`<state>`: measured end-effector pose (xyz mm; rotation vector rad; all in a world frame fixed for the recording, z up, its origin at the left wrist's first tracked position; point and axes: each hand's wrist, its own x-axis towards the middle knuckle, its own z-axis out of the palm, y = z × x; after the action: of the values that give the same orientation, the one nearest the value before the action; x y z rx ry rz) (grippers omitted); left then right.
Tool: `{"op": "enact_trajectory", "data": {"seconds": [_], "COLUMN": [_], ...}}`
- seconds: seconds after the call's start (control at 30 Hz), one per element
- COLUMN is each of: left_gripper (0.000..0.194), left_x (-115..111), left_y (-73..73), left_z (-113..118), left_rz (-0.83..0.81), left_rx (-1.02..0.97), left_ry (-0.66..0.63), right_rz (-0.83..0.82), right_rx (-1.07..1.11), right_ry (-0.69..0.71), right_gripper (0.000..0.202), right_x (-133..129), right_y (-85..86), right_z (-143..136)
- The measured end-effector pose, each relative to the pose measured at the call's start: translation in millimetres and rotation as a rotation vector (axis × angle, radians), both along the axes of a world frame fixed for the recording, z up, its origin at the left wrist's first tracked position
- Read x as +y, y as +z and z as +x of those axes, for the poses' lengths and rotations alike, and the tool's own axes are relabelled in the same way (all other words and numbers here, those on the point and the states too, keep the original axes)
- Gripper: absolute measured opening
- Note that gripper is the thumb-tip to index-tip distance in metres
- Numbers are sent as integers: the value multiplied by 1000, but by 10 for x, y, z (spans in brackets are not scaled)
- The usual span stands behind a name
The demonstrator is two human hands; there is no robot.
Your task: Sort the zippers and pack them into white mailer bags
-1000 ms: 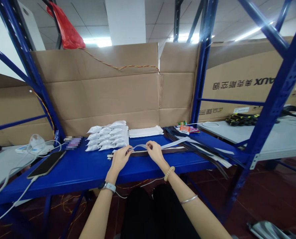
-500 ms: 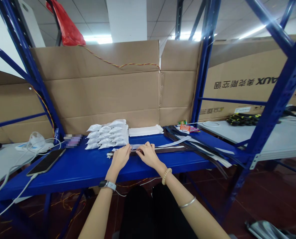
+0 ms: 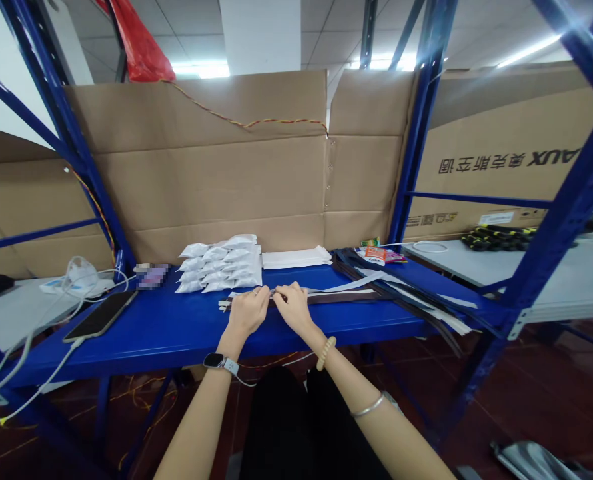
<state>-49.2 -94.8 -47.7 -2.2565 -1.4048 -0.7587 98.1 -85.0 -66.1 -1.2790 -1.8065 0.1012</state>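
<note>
My left hand [image 3: 248,311] and my right hand [image 3: 292,308] are close together above the blue shelf [image 3: 176,333]. Both are closed, pinching a pale grey strip [image 3: 346,287] that runs off to the right. Under the hands lie dark brown strips [image 3: 341,298], with small white ends showing left of my left hand. Behind my left hand several white packets [image 3: 221,263] are stacked. A flat white stack [image 3: 296,258] lies to their right. More dark and white strips [image 3: 416,300] spread over the shelf's right end.
A phone [image 3: 101,315] with a white cable lies at the left. Small snack packets [image 3: 375,255] sit at the back right. Cardboard [image 3: 216,173] stands behind the shelf, between blue posts. Black-and-yellow items [image 3: 499,237] lie on a side table at the right.
The camera view has shifted a little. My hands are still together on the grey strip, which now lies lower and closer to the brown strips.
</note>
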Motion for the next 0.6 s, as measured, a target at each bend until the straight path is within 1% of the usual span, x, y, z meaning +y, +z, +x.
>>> {"op": "enact_trajectory", "data": {"seconds": [0.07,0.13,0.23,0.33,0.43,0.5,0.53,0.6], "left_gripper": [38,40,40,41,46,47,47,45], "left_x": [9,34,91,145,175,173,165,138], "left_y": [-15,-21,4,51,82,94,101,124], "left_z": [-54,-137,-318,-569,-812,-905,-924,-920], "left_rz": [48,100,129,98,68,42,20,-27], "left_rx": [-68,-187,-342,-407,-457,-476,-482,-495], "left_ry": [57,147,291,466,695,794,818,825], "right_rz": [-8,-4,103,195,198,190,192,203], "right_rx": [11,25,-29,-130,-151,-153,-155,-160], "right_ry": [-49,-128,-239,-301,-379,-408,-415,-413], "right_gripper": [29,28,27,30,27,25,24,26], "right_x": [20,49,91,118,139,152,158,164], "right_y": [-8,-13,-18,-36,-70,-95,-106,-122], "right_z": [45,139,431,894,1342,1520,1566,1585]}}
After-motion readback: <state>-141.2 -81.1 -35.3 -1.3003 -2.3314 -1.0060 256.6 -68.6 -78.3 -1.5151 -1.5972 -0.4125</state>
